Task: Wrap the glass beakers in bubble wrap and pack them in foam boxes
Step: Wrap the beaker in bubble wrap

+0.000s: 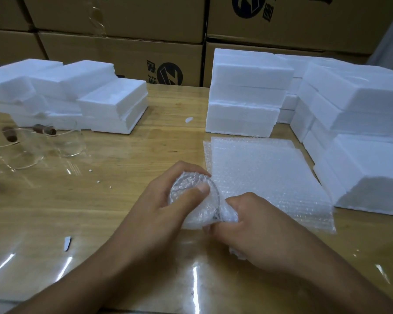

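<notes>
A glass beaker point(192, 189) lies on its side in the middle of the wooden table, covered in a sheet of bubble wrap point(197, 217). My left hand point(168, 200) grips it around the rim end, thumb pressed on the wrap over the mouth. My right hand point(254, 223) holds the loose wrap bunched at the other end. Several bare glass beakers point(61, 139) stand at the left. A stack of flat bubble wrap sheets point(266, 173) lies just right of my hands. White foam boxes are stacked at the back left point(114, 105), back centre point(247, 94) and right point(361, 132).
Brown cardboard cartons point(127, 48) form a wall behind the table. Small foam crumbs point(188, 120) and a grey scrap point(67, 243) lie on the table point(123, 200). Small brown cylinders point(44, 129) sit among the beakers at the left.
</notes>
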The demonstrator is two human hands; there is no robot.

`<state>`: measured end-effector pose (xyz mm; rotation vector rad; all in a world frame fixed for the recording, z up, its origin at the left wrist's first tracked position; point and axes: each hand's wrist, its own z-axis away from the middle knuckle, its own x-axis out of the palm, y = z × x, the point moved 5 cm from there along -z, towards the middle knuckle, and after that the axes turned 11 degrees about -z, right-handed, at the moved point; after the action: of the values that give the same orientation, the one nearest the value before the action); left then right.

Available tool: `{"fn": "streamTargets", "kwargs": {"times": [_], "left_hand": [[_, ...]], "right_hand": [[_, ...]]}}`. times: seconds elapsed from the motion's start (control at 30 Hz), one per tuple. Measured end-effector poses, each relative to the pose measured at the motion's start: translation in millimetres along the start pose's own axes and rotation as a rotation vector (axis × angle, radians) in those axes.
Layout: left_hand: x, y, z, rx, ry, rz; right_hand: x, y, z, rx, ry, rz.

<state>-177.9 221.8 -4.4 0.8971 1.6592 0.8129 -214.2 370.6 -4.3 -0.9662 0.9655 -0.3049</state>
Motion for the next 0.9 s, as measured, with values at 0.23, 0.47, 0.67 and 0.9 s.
{"fn": "streamTargets", "kwargs": {"times": [0.23, 0.47, 0.67, 0.9], "left_hand": [[3.9, -2.2, -0.6, -0.034, 0.123, 0.219], [-0.1, 2.7, -0.4, 0.024, 0.157, 0.211], [-1.3, 2.8, -0.9, 0.024, 0.177, 0.213], [0.2, 1.6, -2.2, 0.029, 0.176, 0.177]], "right_hand": [[1.7, -5.0, 3.2, -0.012, 0.063, 0.053], [2.5, -7.8, 5.0, -0.026, 0.083, 0.067], [3.0, -9.1, 5.7, -0.051, 0.109, 0.077], [2.5, -6.6, 2.7, -0.046, 0.121, 0.110]]}}
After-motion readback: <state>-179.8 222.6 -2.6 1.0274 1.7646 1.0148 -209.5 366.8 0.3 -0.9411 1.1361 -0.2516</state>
